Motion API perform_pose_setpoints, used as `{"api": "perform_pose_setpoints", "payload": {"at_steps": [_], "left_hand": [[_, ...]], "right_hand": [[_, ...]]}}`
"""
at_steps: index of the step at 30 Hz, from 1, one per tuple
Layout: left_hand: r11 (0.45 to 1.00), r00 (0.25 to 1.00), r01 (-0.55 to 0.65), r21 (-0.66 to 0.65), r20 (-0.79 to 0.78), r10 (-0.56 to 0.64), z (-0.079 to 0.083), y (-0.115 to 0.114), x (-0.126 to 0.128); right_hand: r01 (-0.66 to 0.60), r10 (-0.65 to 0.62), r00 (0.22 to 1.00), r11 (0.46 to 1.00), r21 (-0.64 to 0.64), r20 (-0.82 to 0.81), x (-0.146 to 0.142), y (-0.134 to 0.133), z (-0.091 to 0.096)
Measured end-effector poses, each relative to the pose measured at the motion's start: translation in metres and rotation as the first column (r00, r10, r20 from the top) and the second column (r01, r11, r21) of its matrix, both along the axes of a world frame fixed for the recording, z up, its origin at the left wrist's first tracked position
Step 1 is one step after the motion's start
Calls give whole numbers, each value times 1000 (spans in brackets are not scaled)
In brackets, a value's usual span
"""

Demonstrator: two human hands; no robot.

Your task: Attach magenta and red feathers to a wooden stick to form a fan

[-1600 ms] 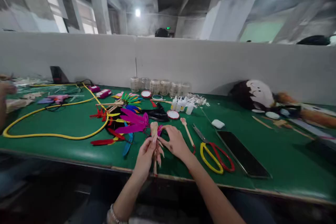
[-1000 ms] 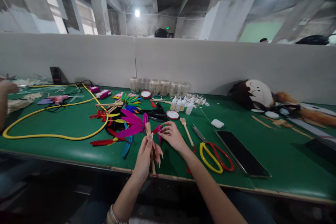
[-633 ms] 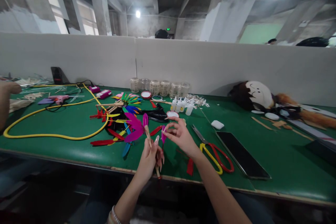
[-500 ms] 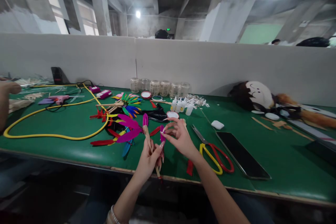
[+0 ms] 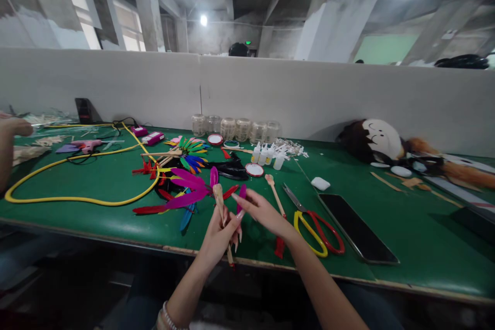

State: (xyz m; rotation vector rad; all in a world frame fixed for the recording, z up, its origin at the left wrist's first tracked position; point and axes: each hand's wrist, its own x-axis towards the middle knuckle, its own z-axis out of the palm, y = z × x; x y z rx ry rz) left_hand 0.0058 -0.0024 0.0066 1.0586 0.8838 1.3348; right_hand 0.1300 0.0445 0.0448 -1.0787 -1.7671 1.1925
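My left hand (image 5: 218, 233) is closed around a wooden stick (image 5: 220, 200) that stands tilted above the table's near edge. A magenta feather (image 5: 214, 177) rises behind the stick's top. My right hand (image 5: 263, 212) pinches a second magenta feather (image 5: 242, 196) and holds it against the stick beside my left fingers. More magenta feathers (image 5: 187, 188) fan out to the left of the stick. A heap of red, blue, yellow and green feathers (image 5: 181, 165) lies on the green table (image 5: 406, 227) just behind.
Yellow and red scissors (image 5: 315, 224), a wooden spoon stick (image 5: 274, 191) and a dark phone (image 5: 358, 228) lie right of my hands. Glue bottles (image 5: 266, 154) and jars (image 5: 235, 127) stand behind. A yellow hose (image 5: 77, 180) loops left. Another person's hand (image 5: 11, 131) is at far left.
My left hand lifted the stick off the table and tilted it. My right hand picked up a magenta feather and brought it down against the stick.
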Motion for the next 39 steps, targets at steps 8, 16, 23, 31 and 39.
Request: {"api": "perform_pose_setpoints", "payload": {"at_steps": [8, 16, 23, 31, 39], "left_hand": [[1000, 998, 18, -13, 67, -17, 2, -2, 1], [997, 989, 43, -58, 141, -34, -1, 0, 1], [995, 988, 5, -100, 153, 10, 1, 0, 0], [999, 987, 24, -34, 159, -18, 3, -1, -1], [999, 990, 30, 42, 133, -35, 2, 0, -2]], "right_hand": [[-23, 24, 1000, 991, -131, 6, -1, 0, -3], [20, -39, 992, 988, -151, -120, 5, 10, -9], [-13, -4, 994, 987, -161, -107, 7, 9, -10], [-34, 14, 993, 984, -177, -115, 2, 7, -10], [-40, 14, 992, 975, -219, -122, -2, 2, -3]]}}
